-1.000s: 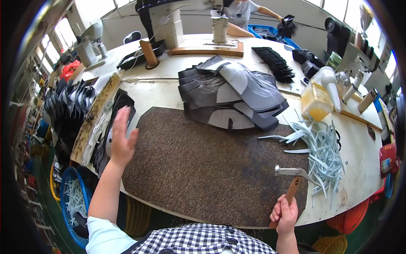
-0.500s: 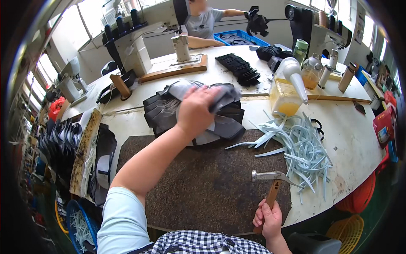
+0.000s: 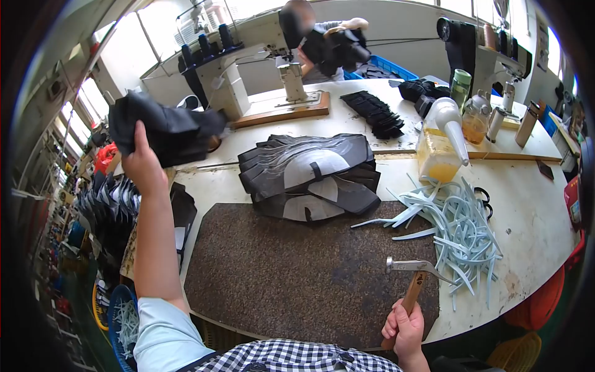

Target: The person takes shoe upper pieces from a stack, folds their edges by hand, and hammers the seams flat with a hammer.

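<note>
My left hand (image 3: 145, 162) is raised at the left, its thumb closed over a dark shoe upper piece (image 3: 164, 127) that is blurred by motion. Low at the right, my right hand (image 3: 406, 330) grips the wooden handle of a hammer (image 3: 414, 279); its metal head is above the dark mat (image 3: 297, 273). Beyond the mat's far edge lies a fanned stack of black and grey shoe upper pieces (image 3: 273, 167), some with pale grey half-round patches. Light blue strips (image 3: 465, 235) are heaped just beyond the hammer, to its right.
A squeeze bottle of yellow liquid (image 3: 439, 155) and black scissors (image 3: 486, 203) are near the strips. Sewing machines (image 3: 291, 84) stand behind. Across the table a person (image 3: 322, 37) handles black pieces. More black pieces (image 3: 372, 115) lie at the back, others (image 3: 105, 204) at the left.
My left hand has moved from the stack to the upper left with a dark piece. My right hand still holds the hammer. The person opposite has drawn black pieces closer with both hands.
</note>
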{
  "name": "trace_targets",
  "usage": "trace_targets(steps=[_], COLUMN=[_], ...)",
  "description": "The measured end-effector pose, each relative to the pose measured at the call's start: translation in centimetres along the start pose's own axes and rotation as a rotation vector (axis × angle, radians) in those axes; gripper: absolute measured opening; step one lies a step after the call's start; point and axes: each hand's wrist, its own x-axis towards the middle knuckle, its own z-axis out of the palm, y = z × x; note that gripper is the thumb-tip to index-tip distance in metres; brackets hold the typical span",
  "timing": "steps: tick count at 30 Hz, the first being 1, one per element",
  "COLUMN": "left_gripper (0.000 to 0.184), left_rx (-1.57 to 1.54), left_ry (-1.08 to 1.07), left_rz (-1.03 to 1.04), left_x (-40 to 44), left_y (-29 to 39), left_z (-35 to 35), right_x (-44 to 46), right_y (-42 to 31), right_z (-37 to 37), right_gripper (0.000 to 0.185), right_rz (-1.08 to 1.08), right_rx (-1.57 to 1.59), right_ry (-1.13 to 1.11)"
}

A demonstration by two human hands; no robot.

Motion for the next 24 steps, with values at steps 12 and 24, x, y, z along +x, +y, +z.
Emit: trace_targets(steps=[12, 24], left_gripper=[0.081, 0.062], left_rx=[0.428, 0.515], left_ry=[-1.496, -1.261], left_rz=[0.230, 0.449], left_x=[-29.7, -26.1], left_y=[2.0, 1.7], left_z=[-10.4, -8.0], right_x=[-0.5, 0.0], right_y=[0.5, 0.8], right_z=[1.2, 1.4], right_gripper=[0.013, 0.012], right_rz=[-0.083, -0.081], right_rx=[-0.167, -0.211], right_ry=[0.042, 0.063])
